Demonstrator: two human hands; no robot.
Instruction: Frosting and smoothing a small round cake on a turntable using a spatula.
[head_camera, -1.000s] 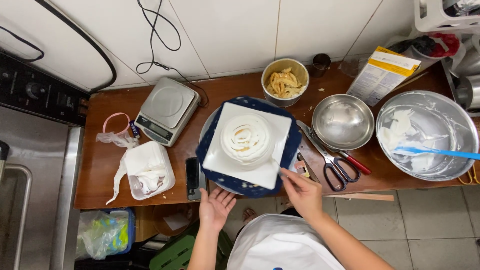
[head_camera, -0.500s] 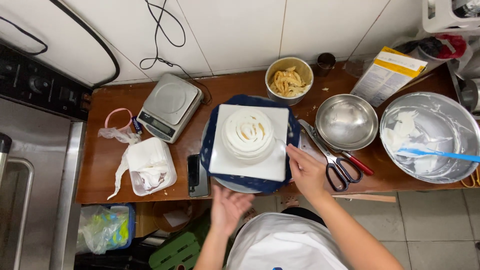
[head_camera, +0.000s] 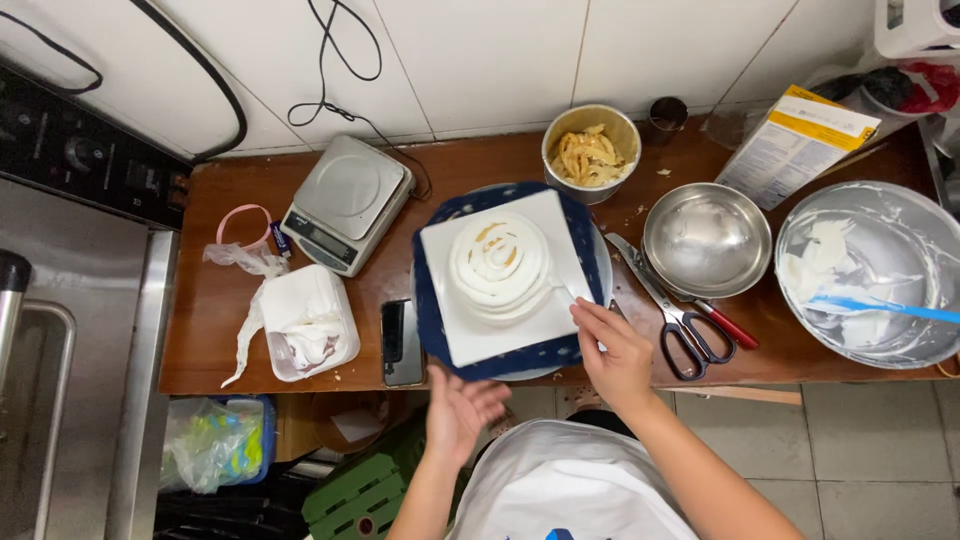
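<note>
A round cake (head_camera: 498, 264) covered in white cream with yellowish flecks stands on a white square board (head_camera: 505, 278), which rests on a dark blue mat over a turntable (head_camera: 513, 282) at the table's front. My right hand (head_camera: 614, 352) holds a thin spatula (head_camera: 574, 290) against the cake's right side. My left hand (head_camera: 458, 408) is open, palm up, just below the front edge of the blue mat, holding nothing.
A phone (head_camera: 401, 343) and a tub of tissues (head_camera: 308, 322) lie to the left, a scale (head_camera: 346, 203) behind them. Scissors (head_camera: 680, 322) and a knife lie to the right, beside an empty steel bowl (head_camera: 706, 239) and a cream bowl (head_camera: 872, 272) with a blue spatula. A tin of fruit strips (head_camera: 590, 152) stands behind.
The board and blue mat have turned, so the square now sits at a different tilt. My left hand has come off the mat's front edge and dropped lower, open.
</note>
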